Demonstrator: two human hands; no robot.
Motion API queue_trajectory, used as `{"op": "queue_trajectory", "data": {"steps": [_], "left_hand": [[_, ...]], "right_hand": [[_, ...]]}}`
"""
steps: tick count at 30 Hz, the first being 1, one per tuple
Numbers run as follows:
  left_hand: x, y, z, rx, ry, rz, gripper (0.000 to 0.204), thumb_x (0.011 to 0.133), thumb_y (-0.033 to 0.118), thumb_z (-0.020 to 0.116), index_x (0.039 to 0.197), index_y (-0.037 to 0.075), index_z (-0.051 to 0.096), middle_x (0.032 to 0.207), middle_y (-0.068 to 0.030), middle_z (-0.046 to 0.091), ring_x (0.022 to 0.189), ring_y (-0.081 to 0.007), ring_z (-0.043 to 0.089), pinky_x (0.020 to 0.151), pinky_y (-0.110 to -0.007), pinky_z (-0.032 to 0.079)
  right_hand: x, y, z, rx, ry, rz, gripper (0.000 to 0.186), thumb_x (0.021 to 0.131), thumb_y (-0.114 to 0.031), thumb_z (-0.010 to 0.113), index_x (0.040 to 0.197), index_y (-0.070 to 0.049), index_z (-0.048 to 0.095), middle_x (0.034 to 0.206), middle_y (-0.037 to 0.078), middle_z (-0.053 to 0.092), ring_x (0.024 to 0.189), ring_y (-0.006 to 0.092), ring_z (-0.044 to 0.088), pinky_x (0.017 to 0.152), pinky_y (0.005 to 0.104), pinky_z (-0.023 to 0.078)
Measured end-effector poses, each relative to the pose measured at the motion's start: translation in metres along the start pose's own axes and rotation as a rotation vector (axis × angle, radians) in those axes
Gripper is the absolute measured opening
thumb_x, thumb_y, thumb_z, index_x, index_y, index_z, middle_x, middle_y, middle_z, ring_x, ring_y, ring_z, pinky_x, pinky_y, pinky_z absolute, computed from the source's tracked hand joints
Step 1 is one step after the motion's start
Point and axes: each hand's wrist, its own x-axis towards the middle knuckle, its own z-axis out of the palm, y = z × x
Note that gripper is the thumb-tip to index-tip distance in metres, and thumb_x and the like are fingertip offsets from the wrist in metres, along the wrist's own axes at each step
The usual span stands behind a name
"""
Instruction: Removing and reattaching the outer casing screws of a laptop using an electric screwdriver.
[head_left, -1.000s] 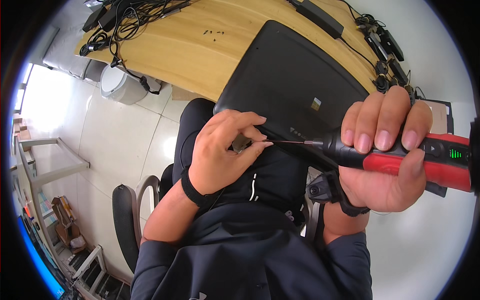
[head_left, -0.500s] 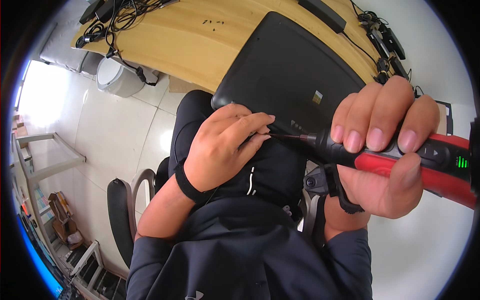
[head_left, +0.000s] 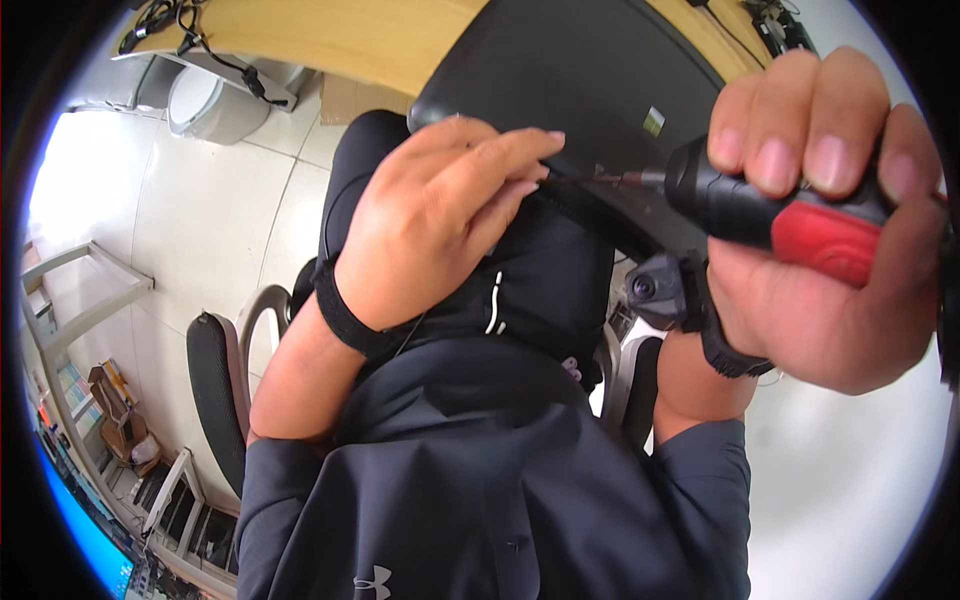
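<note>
My right hand [head_left: 820, 270] grips a red-and-black electric screwdriver [head_left: 825, 240] at the right, its thin bit [head_left: 600, 180] pointing left toward the fingertips of my left hand. A small camera [head_left: 655, 290] sits on a band at my right wrist. My left hand [head_left: 440, 210] is curled over the near edge of a black closed laptop [head_left: 540, 70] that rests on the desk edge above my lap. Its thumb and fingers are pinched at the bit's end; what lies between them is hidden.
A wooden desk [head_left: 350, 30] bears black cables [head_left: 180, 25] and adapters [head_left: 765, 25]. On the floor stand a white bin [head_left: 205, 110] and metal frames [head_left: 90, 270]. My chair's armrest [head_left: 210, 390] is at left; a lit screen [head_left: 90, 530] is at lower left.
The whole scene, hands included, sits higher in the picture. The screwdriver in my right hand has risen most and tilted slightly. My left fingers have folded further over, hiding what is beneath them.
</note>
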Motion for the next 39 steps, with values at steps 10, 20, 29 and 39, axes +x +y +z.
{"op": "queue_trajectory", "data": {"steps": [10, 20, 29, 39], "left_hand": [[0.002, -0.002, -0.001, -0.010, -0.006, -0.012, 0.037, 0.083, -0.005, 0.075, 0.119, 0.003, 0.069, 0.094, -0.0051, 0.078, 0.089, -0.0254, 0.071, 0.082, -0.034, 0.056], [0.001, -0.006, -0.001, -0.064, 0.048, -0.014, 0.036, 0.084, -0.004, 0.074, 0.119, 0.002, 0.069, 0.095, -0.0055, 0.078, 0.089, -0.0244, 0.072, 0.083, -0.033, 0.056], [-0.007, -0.009, -0.011, -0.034, 0.058, -0.063, 0.034, 0.080, 0.001, 0.078, 0.112, 0.005, 0.069, 0.084, -0.0045, 0.071, 0.082, -0.0255, 0.068, 0.077, -0.036, 0.054], [-0.016, -0.006, -0.002, -0.013, 0.054, -0.076, 0.028, 0.078, 0.004, 0.080, 0.104, 0.005, 0.068, 0.079, -0.0044, 0.066, 0.079, -0.0264, 0.063, 0.075, -0.037, 0.052]], "right_hand": [[0.006, 0.003, -0.011, -0.037, -0.084, 0.027, 0.019, 0.099, -0.030, 0.062, 0.101, -0.016, 0.050, 0.094, 0.004, 0.053, 0.081, 0.0170, 0.056, 0.074, 0.0339, 0.046], [0.009, 0.001, -0.020, -0.073, -0.176, 0.014, 0.016, 0.099, -0.029, 0.059, 0.102, -0.016, 0.051, 0.094, 0.004, 0.053, 0.082, 0.0173, 0.056, 0.076, 0.0347, 0.046], [0.011, -0.003, -0.030, -0.100, -0.246, -0.010, 0.013, 0.100, -0.029, 0.057, 0.102, -0.016, 0.052, 0.095, 0.004, 0.054, 0.084, 0.0176, 0.056, 0.077, 0.0354, 0.045], [0.018, -0.002, -0.029, -0.126, -0.320, -0.027, 0.012, 0.100, -0.028, 0.055, 0.103, -0.016, 0.054, 0.096, 0.004, 0.054, 0.085, 0.0180, 0.056, 0.078, 0.0362, 0.045]]}}
